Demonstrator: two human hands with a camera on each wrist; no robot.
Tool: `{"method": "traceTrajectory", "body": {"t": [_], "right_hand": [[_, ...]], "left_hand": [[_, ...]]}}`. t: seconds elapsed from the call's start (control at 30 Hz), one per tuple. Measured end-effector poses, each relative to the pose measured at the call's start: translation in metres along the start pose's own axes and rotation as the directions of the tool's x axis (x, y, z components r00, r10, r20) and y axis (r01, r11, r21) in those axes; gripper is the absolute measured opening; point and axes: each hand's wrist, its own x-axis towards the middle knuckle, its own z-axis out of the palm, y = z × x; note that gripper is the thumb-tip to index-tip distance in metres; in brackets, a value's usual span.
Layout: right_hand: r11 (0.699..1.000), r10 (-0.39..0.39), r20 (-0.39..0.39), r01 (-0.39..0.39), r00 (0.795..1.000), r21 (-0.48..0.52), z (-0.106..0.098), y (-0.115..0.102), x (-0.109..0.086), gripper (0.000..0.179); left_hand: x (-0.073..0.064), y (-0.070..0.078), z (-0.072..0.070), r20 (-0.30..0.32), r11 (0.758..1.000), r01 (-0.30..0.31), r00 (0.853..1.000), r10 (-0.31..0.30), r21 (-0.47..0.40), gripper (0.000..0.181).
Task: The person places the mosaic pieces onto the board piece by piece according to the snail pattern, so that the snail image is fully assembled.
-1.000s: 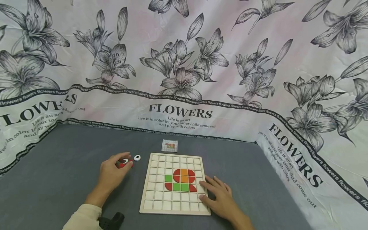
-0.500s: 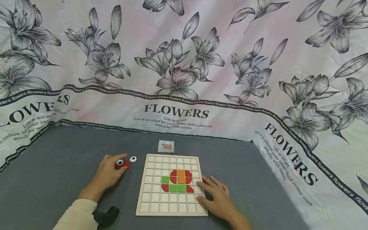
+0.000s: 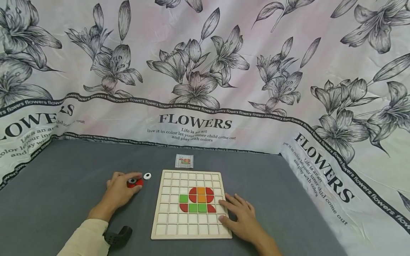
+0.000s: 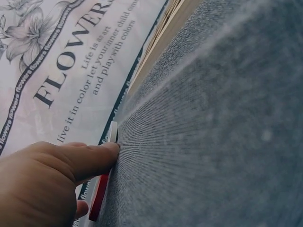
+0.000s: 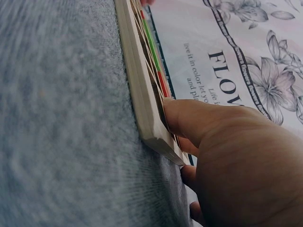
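Observation:
In the head view my left hand (image 3: 117,190) pinches a flat red piece (image 3: 139,182) between thumb and index finger, close to the tabletop. A white piece with a dark centre, like an eye (image 3: 132,181), shows at the red piece, partly behind the fingers. Just right of the fingertips lies another eye piece (image 3: 147,176). My right hand (image 3: 241,217) rests on the right edge of a pale wooden grid board (image 3: 169,233), fingers spread. Red, orange and green tiles (image 3: 201,208) sit in the board's middle cells. In the left wrist view the thumb hides part of the red piece (image 4: 98,198).
A small card (image 3: 184,161) with a coloured picture on a grid lies behind the board. Grey cloth (image 3: 266,185) covers the table. A flower-printed curtain (image 3: 198,129) closes off the back and both sides. A black strap (image 3: 118,237) is on the left wrist.
My left hand has lowered the red piece slightly and turned it flatter, so an eye shows at it. The right hand stays on the board's edge. The head view has shifted slightly.

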Motion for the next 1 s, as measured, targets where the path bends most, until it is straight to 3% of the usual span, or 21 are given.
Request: {"method": "traceTrajectory", "body": {"t": [0.2, 0.37, 0.5, 0.63, 0.87, 1.0], "right_hand": [[1.000, -0.003, -0.004, 0.003, 1.000, -0.017, 0.000, 0.001, 0.000, 0.049], [1.000, -0.003, -0.004, 0.003, 1.000, -0.029, 0.000, 0.002, 0.001, 0.049], [1.000, 0.003, 0.002, -0.003, 1.000, -0.028, 0.000, 0.001, 0.001, 0.050], [1.000, 0.013, 0.010, -0.012, 1.000, -0.024, 0.000, 0.001, 0.001, 0.050], [0.999, 0.022, 0.012, -0.021, 1.000, -0.026, 0.000, 0.000, 0.000, 0.050], [1.000, 0.012, 0.007, -0.012, 1.000, -0.027, -0.001, 0.000, 0.000, 0.049]], "left_hand": [[-0.001, 0.000, 0.001, -0.054, 0.998, -0.056, 0.997, 0.055, -0.013, 0.038], [-0.004, 0.001, 0.001, -0.087, 0.997, -0.068, 0.994, 0.064, -0.037, 0.038], [-0.004, 0.004, 0.002, -0.141, 0.994, -0.103, 0.986, 0.095, -0.049, 0.039], [-0.004, 0.008, 0.002, -0.220, 0.983, -0.178, 0.961, 0.164, -0.042, 0.038], [-0.003, 0.024, 0.001, -0.325, 0.944, -0.326, 0.899, 0.294, -0.046, 0.039], [-0.003, 0.035, 0.003, -0.342, 0.929, -0.364, 0.883, 0.322, -0.065, 0.040]]}}
